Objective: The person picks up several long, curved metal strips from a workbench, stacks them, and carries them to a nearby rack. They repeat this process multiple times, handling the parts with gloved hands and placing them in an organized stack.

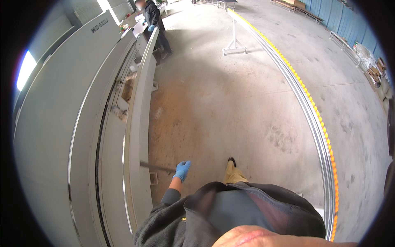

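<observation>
My left hand (182, 170), in a blue glove, hangs over the floor just right of a long pale machine, its fingers curled together. A dark, flat bar (158, 166) runs from the machine's front panel (142, 123) toward this hand and ends right beside it. Whether the fingers grip the bar or only pass above it, I cannot tell. No part of my right hand shows; my dark jacket fills the lower middle of the picture.
A long metal rail with yellow-orange rollers (306, 90) curves along my right side, on a white stand (234, 47). At the machine's far end a person (153, 20) in dark clothes and blue gloves stands. Low benches (300, 12) and piled materials (366, 59) line the blue wall.
</observation>
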Available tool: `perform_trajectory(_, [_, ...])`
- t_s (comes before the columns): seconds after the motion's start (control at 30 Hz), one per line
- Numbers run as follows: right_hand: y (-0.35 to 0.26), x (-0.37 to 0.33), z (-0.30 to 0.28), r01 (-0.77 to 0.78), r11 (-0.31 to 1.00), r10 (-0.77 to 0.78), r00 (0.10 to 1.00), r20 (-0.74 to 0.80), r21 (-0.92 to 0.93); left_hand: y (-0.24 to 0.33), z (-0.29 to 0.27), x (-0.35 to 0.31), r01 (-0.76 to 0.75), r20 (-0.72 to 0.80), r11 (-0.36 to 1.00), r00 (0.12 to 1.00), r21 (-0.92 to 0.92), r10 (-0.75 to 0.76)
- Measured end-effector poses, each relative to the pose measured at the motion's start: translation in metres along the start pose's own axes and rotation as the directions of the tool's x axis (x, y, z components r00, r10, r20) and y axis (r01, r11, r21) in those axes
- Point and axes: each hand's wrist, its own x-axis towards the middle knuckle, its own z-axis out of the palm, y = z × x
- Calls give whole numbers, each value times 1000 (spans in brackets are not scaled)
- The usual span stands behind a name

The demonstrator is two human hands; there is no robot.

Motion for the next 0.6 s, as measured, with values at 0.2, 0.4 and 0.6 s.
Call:
perform_trajectory(0.2, [-152, 141, -228, 11, 1000, -8, 991, -132, 18, 51, 14, 152, 267, 28, 959, 962, 91, -271])
perform_trajectory(0.4, [-394, 279, -499, 376, 899, -289, 894, -343, 223, 112, 7, 273, 472, 62, 861, 869, 192, -490])
perform_trajectory(0.6, [-499, 404, -603, 418, 861, -260, 851, -456, 290, 195, -18, 460, 523, 41, 828, 840, 203, -541])
